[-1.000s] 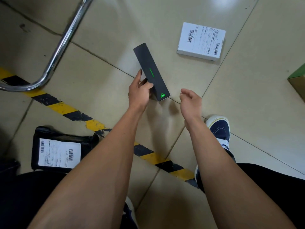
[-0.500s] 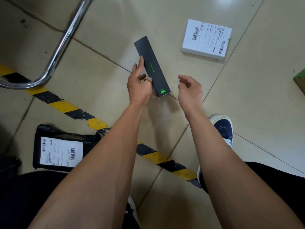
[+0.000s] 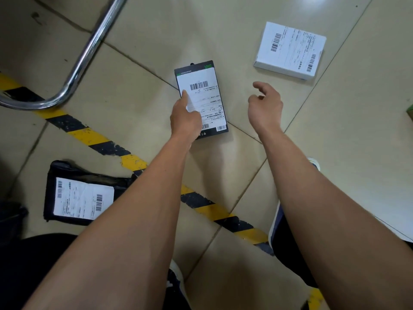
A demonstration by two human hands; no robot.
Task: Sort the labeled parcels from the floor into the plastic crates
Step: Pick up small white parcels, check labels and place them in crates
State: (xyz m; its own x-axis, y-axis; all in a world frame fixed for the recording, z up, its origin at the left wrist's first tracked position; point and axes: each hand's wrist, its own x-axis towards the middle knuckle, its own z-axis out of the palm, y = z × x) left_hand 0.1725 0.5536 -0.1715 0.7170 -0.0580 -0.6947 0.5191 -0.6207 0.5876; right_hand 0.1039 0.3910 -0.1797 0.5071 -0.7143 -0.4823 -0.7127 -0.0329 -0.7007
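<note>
Holding the black box (image 3: 205, 97) label-up at frame centre, the left hand (image 3: 185, 121) pinches its lower left edge; its long axis runs nearly vertical, top leaning slightly left. Beside it, the right hand (image 3: 266, 106) hovers loosely open, empty.

This looks like a parcel depot or warehouse floor. Large beige floor tiles (image 3: 223, 30) are crossed by worn yellow-and-black hazard tape (image 3: 98, 139), the kind that marks work zones. Parcels with barcoded shipping labels lie about: a white box (image 3: 290, 50) and a black mailing bag (image 3: 78, 195). A bent chrome tube (image 3: 82, 61) of some frame stands nearby.
</note>
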